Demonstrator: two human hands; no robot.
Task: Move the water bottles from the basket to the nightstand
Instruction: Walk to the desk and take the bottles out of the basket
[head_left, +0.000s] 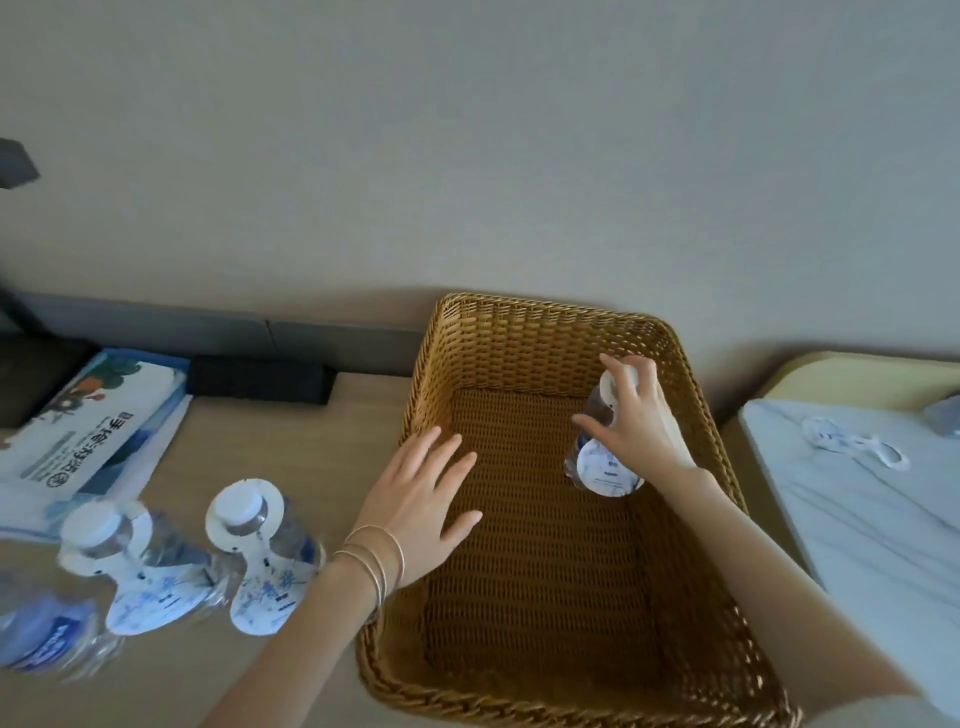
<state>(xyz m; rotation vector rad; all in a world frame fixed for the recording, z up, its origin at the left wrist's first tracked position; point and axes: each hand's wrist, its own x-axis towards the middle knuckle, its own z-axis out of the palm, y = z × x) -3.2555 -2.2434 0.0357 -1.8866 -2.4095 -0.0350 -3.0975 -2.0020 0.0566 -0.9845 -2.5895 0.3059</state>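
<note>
A brown wicker basket (524, 338) sits on the wooden nightstand (291, 426) against the wall. Inside its right part stands one clear water bottle (597, 457) with a white cap and a white paper neck tag. My right hand (641, 421) is shut on this bottle's cap and neck. My left hand (423, 499), with thin bracelets on the wrist, is open with spread fingers over the basket's left rim, holding nothing. Two tagged bottles (104, 545) (260, 535) stand upright on the nightstand left of the basket. A third bottle with a blue label (47, 634) is at the lower left edge.
A printed booklet (98, 426) lies at the back left of the nightstand, a black box (260, 382) behind it by the wall. To the right is a bed with white linen (857, 519) and a loose paper tag (852, 441) on it.
</note>
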